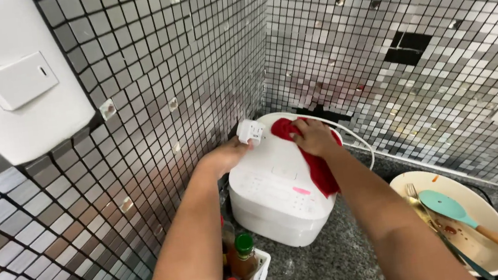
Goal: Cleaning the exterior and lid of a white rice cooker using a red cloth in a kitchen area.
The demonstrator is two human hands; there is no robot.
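Both forearms fill the bottom of my view, reaching forward over the grey speckled table (338, 261) toward the corner of two mirrored mosaic walls (190, 59). I see the white rice cooker (277, 196) standing in that corner, close to both walls, with little free room behind it and on its left. More open table lies in front of it and to its right. My right hand (313, 137) is pressed down on a red cloth (313, 157), fingers bent over it, and the cloth lies across the back of the cooker lid and hangs down its right side. My left hand (226, 156) is closed around a small white plug (251, 131) at the lid's rear left edge. At right, a cream bowl (416, 180) holds a teal spatula (450, 206). Sauce bottles (243, 256) stand in a white rack just left of the cooker front.
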